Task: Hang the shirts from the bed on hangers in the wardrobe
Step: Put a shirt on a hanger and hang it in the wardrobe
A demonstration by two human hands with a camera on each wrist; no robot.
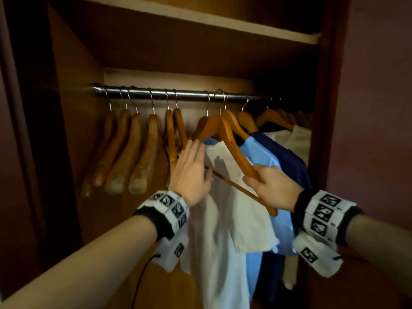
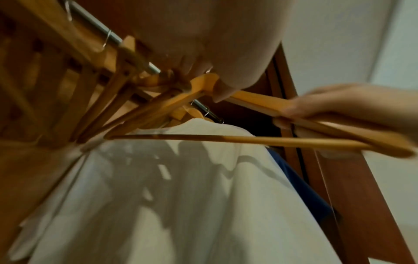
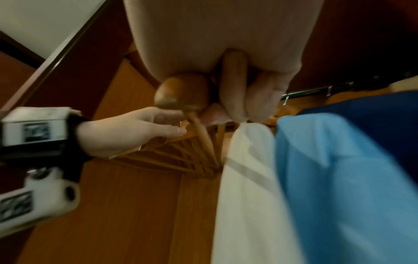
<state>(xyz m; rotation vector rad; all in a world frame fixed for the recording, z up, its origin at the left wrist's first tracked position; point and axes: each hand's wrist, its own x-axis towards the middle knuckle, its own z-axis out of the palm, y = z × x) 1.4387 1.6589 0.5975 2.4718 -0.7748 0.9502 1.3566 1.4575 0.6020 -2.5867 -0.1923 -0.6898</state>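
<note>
Hanger arm being gripped in my right hand at 3 o'clock; left hand, flat and empty, is parting bare hangers for unhooking room

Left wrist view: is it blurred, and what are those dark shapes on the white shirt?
Left wrist: right hand and hanger end are motion-smeared; the dark shapes on the white shirt look like shadows. Head: dim, sharper, a similar shadow beside the left hand.

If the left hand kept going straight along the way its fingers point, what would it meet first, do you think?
Most likely the empty wooden hanger that the right hand grips: the left hand points flat, up towards that hanger's near shoulder, fingertips already at it. Depth is unclear; the white shirt lies just behind.
</note>
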